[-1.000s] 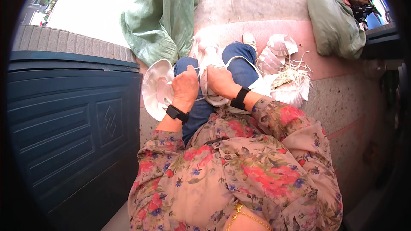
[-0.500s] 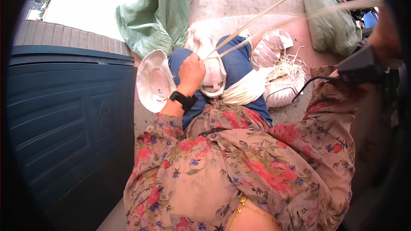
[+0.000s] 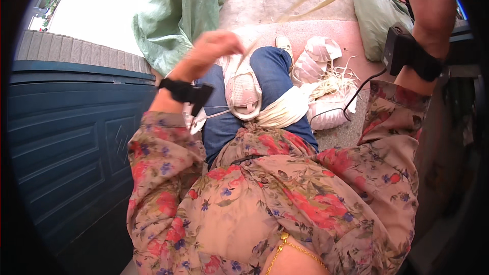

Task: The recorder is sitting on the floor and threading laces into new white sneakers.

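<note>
A pale pink shoe (image 3: 243, 91) rests between my thighs. My left hand (image 3: 214, 47) is raised above and left of it, fingers curled and blurred, with a faint pale streak by the fingertips. High at the far right is my right hand (image 3: 430, 2), its fingers cut off by the top edge. Pale flat shoelaces (image 3: 328, 2) slant up across the picture toward that side; where they end is hidden. A thick bundle of cream laces (image 3: 286, 108) lies over my right thigh. Another white shoe (image 3: 196, 121) is mostly covered by my left wrist.
More pink shoes (image 3: 333, 109) and loose laces (image 3: 336, 81) sit on the ground to the right. Green sacks stand at the back left (image 3: 175, 20) and back right (image 3: 379, 18). A dark blue panelled door (image 3: 76, 142) borders the left side.
My left hand has lifted off the shoe, moving up and left. The right hand has risen toward the top edge. Laces that ran from the shoe area now hang higher, clear of it.
</note>
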A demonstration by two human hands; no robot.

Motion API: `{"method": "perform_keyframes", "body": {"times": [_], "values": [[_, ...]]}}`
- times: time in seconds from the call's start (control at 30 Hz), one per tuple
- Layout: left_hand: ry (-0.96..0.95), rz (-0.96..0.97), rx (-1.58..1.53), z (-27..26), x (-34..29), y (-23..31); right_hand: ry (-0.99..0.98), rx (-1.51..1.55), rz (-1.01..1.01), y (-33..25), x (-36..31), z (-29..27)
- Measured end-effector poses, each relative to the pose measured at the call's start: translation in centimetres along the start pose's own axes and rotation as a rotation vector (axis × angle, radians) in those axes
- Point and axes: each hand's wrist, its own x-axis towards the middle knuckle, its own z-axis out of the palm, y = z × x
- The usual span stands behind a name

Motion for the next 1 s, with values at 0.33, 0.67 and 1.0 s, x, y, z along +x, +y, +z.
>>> {"method": "perform_keyframes", "body": {"times": [0.33, 0.67, 1.0], "values": [[1.104, 0.015, -0.76, -20.2, -18.3, 0.2, 0.282, -0.732, 0.129, 14.5, -6.3, -16.0], [0.432, -0.476, -0.369, 1.3, -8.0, -6.0, -0.643, -1.801, -0.22, 34.5, -16.5, -10.4], [0.511, -0.381, 0.288, 5.7, -6.6, -7.7, -0.409, -1.863, -0.084, 36.4, -15.3, -10.6]]}}
